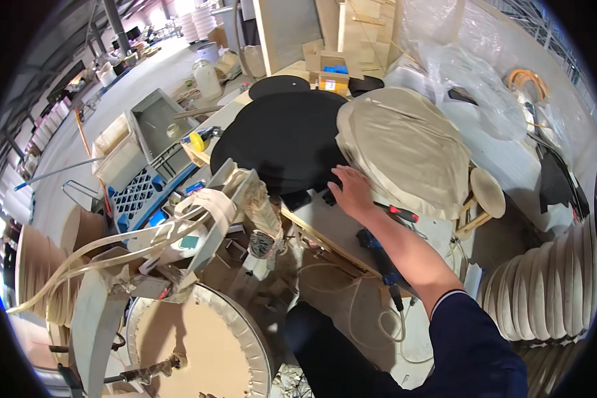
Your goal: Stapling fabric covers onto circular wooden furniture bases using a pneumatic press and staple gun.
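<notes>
My right hand (353, 192) reaches over the worktable, fingers spread, at the near right edge of a stack of round black fabric pieces (278, 136). Whether the fingertips touch the black fabric or the pale cloth beside it, I cannot tell. To the right lies a pile of round beige fabric pieces (404, 146). A red-and-black handled tool (403, 213) rests by my wrist. Below my forearm is a dark blue power tool (377, 255) with a cord. At the lower left stands a round board (199, 345) with gathered fabric around its rim. Only a sliver of my left hand (207, 395) shows at the bottom edge.
A metal stand with pale hoses (132, 235) rises to the left of the table. Stacked round beige cushions (544, 282) stand at the right. An open carton (333, 71) with blue contents sits behind the black stack. Grey and white bins (154, 126) are at the far left.
</notes>
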`<state>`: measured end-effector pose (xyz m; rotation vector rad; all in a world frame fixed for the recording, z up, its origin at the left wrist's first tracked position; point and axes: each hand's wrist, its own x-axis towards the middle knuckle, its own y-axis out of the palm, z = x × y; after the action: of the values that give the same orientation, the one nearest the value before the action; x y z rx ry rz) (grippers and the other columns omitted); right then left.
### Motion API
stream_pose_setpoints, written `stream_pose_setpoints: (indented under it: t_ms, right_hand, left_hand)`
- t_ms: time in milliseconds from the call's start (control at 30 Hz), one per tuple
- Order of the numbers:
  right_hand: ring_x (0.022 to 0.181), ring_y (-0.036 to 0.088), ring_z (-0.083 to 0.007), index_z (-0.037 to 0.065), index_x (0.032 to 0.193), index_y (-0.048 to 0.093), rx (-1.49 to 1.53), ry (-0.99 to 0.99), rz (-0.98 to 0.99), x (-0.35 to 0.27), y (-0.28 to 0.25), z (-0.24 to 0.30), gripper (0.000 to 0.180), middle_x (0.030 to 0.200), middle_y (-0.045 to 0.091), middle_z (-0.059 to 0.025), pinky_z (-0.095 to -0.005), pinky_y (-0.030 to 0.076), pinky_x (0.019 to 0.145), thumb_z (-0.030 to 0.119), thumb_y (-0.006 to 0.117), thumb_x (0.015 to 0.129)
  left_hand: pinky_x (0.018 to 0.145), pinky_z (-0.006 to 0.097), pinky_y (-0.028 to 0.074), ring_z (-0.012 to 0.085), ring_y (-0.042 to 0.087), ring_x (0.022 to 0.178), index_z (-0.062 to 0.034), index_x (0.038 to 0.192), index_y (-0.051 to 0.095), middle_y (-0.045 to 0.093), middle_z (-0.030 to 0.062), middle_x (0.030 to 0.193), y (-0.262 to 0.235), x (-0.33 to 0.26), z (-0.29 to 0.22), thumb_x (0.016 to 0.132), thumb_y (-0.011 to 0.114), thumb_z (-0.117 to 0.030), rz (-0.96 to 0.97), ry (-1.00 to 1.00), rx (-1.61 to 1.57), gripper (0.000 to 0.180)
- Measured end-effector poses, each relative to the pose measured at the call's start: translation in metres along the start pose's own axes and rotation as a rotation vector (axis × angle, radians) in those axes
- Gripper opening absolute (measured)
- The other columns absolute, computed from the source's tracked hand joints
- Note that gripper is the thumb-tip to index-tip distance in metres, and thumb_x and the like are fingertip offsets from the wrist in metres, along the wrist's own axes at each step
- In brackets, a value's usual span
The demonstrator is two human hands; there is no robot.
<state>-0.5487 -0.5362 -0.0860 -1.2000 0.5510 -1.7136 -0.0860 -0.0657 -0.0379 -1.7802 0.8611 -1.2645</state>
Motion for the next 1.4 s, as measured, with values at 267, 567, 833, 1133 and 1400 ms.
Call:
stream_pose_setpoints:
  t_ms: [267, 567, 833, 1133, 1400]
  right_hand:
    - [0.152, 0.044, -0.0300, 0.010, 0.152, 0.056, -0.171, -0.053, 0.225, 0.078, 0.077, 0.021, 0.057, 0.161, 0.051, -0.0152, -0.0462, 0.032, 0.126, 0.032, 0.067, 0.100]
    - [0.106, 0.073, -0.0333, 0.005, 0.111, 0.071, -0.258, -0.397, 0.018, 0.066, 0.084, -0.001, 0.021, 0.109, 0.078, -0.0148, -0.0441, 0.055, 0.096, 0.021, 0.059, 0.102]
    - [0.074, 0.060, -0.0262, -0.001, 0.086, 0.064, 0.784, 0.493, -0.206, 0.102, -0.009, 0.027, 0.038, 0.074, 0.061, -0.0146, -0.0393, 0.050, 0.077, 0.034, 0.070, 0.101]
    - [0.115, 0.068, -0.0199, -0.004, 0.140, 0.060, 1.387, 0.396, -0.094, 0.025, -0.128, 0.041, 0.051, 0.130, 0.071, -0.0138, -0.0348, 0.051, 0.106, 0.034, 0.065, 0.107]
    - [0.113, 0.066, -0.0185, -0.009, 0.132, 0.067, 0.670, 0.280, -0.302, -0.098, -0.261, 0.122, 0.047, 0.123, 0.075, -0.0144, -0.0324, 0.049, 0.104, 0.031, 0.066, 0.107]
  left_hand:
    - [0.107, 0.058, 0.050, 0.0505, 0.063, 0.122, 0.0105, 0.128, 0.067, 0.066, 0.0335, 0.134, 0.000, 0.004, 0.003, 0.106, 0.064, -0.016, 0.073, -0.053, -0.043, 0.034]
    - [0.107, 0.057, 0.051, 0.0496, 0.064, 0.120, 0.0094, 0.127, 0.068, 0.067, 0.0312, 0.133, 0.003, -0.001, 0.016, 0.106, 0.064, -0.018, 0.063, -0.054, 0.003, 0.035]
    - [0.103, 0.055, 0.054, 0.0493, 0.065, 0.117, 0.0079, 0.126, 0.069, 0.067, 0.0312, 0.131, 0.000, 0.004, 0.007, 0.106, 0.063, -0.020, 0.015, -0.028, -0.035, 0.035]
    - [0.107, 0.052, 0.052, 0.0457, 0.065, 0.121, 0.0033, 0.129, 0.071, 0.067, 0.0287, 0.135, 0.004, -0.021, 0.016, 0.106, 0.063, -0.023, -0.036, -0.036, -0.047, 0.036]
    - [0.109, 0.049, 0.047, 0.0393, 0.063, 0.122, -0.0051, 0.120, 0.075, 0.069, 0.0166, 0.130, 0.007, -0.019, 0.021, 0.097, 0.070, -0.017, -0.068, -0.191, -0.247, 0.026]
